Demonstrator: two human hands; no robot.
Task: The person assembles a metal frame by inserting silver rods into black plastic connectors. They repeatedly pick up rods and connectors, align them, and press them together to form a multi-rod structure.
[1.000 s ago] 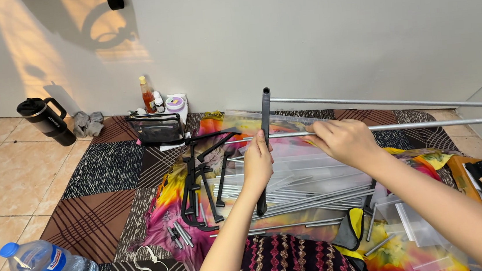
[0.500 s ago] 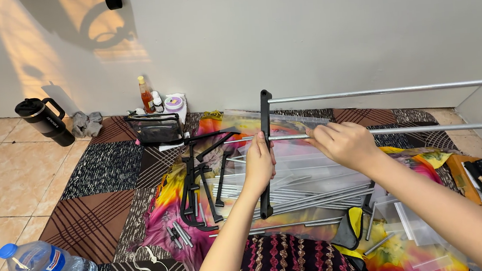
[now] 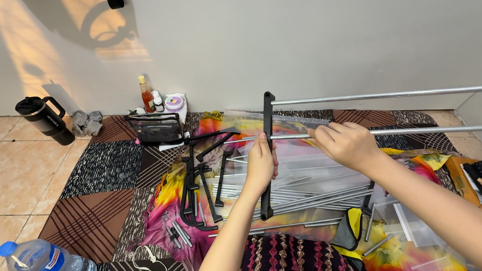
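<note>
While our left hand point(image 3: 261, 164) stays clamped on the upright black side bar point(image 3: 266, 153) at frame centre, our right hand point(image 3: 343, 143) grips the lower silver rod point(image 3: 426, 129), seemingly seating it; the next move likely calls for a straight, firm push.

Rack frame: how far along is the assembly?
Early stage. Done: one metal rod sits in the top of the black side bar. In hand: the left hand holds that bar upright while the right hand grips a second rod at its middle socket. Left: loose rods and black plastic pieces lie unused on the cloth.
</note>
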